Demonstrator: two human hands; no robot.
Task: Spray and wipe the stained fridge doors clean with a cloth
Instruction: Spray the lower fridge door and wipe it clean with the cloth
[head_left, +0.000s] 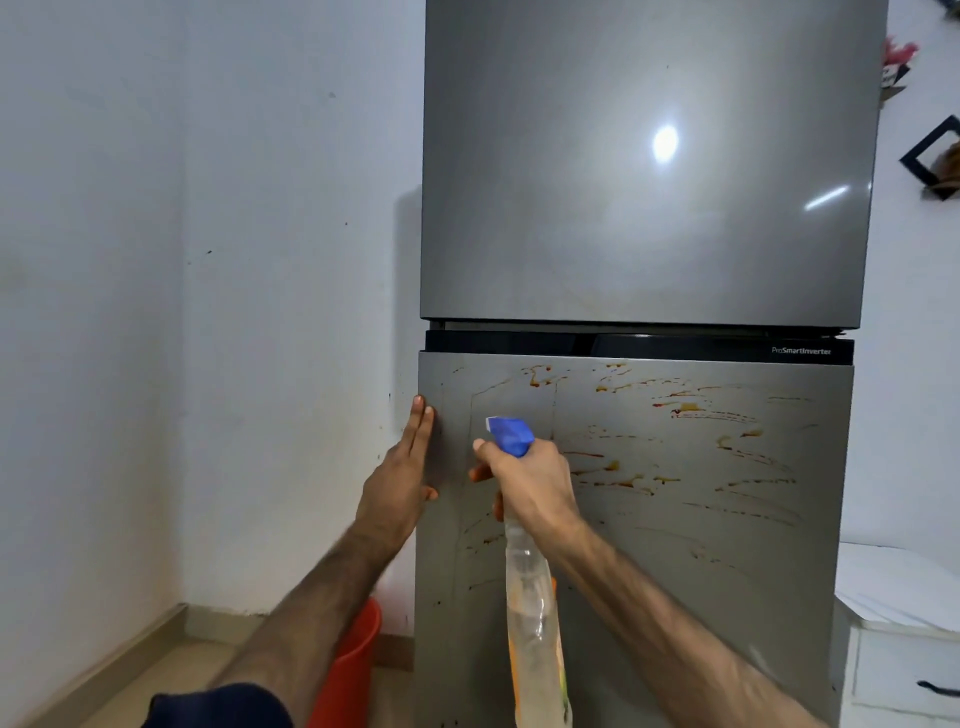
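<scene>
A tall two-door fridge fills the view, its skin a smooth brushed grey metal with a soft sheen; the upper door (644, 171) looks clean and mirrors a round light and a bright streak. Between the doors runs a glossy black band (639, 347) printed "ProSmartInverter" in small pale letters at its right end. The lower door (701, 519) is streaked with orange-brown and reddish smears and drips, densest across its top half. The right hand (530, 480) is wrapped tight round the neck of a clear plastic spray bottle (532, 613), forefinger by the trigger, the blue nozzle head (511, 434) pointing at the lower door. The left hand (402, 483) lies flat, fingers straight and together, against that door's left edge, gripping nothing. A red plastic bucket (353, 654) stands on the floor beside the fridge, and a white cabinet (904, 649) sits at right.
</scene>
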